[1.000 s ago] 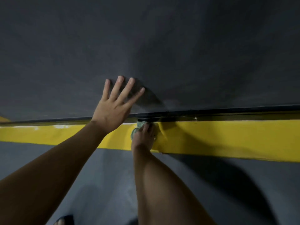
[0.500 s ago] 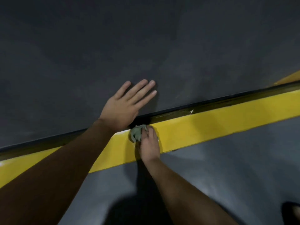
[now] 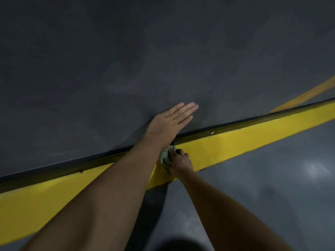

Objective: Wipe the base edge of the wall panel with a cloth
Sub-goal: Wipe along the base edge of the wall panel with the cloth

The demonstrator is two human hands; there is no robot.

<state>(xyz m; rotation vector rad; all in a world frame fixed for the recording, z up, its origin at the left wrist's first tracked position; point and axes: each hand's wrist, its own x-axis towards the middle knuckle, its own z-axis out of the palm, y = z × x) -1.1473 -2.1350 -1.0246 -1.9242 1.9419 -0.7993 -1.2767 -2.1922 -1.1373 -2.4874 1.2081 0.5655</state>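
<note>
Cloth (image 3: 167,156) first: pale green, bunched, clutched in the curled fingers of the right hand (image 3: 181,161) and pushed against the yellow strip (image 3: 253,136), just under the dark base edge (image 3: 235,122) of the wall panel (image 3: 126,60). Sits right below the wrist of the left hand (image 3: 170,124), close to touching it. Left hand flat on the panel, fingers straight and together, holding nothing, pointing up and to the right.

Base edge long and straight, rising from lower left to upper right across the view, cloth roughly mid-length. Cannot tell which stretch is already clean. Right hand the nearer one and the only one working. Probably calls for a slide along the edge's long axis, not across it, with the cloth nudged slightly higher to meet the dark lip rather than the yellow face. Left forearm lying over the edge on the lower-left side, so likely easier to travel right.

Against a second ago: edge level in the view then, slanted now; left fingers fanned then, closed up now; cloth and right hand in much the same spot beneath the left hand. Glossy grey floor (image 3: 272,187) below the strip.
</note>
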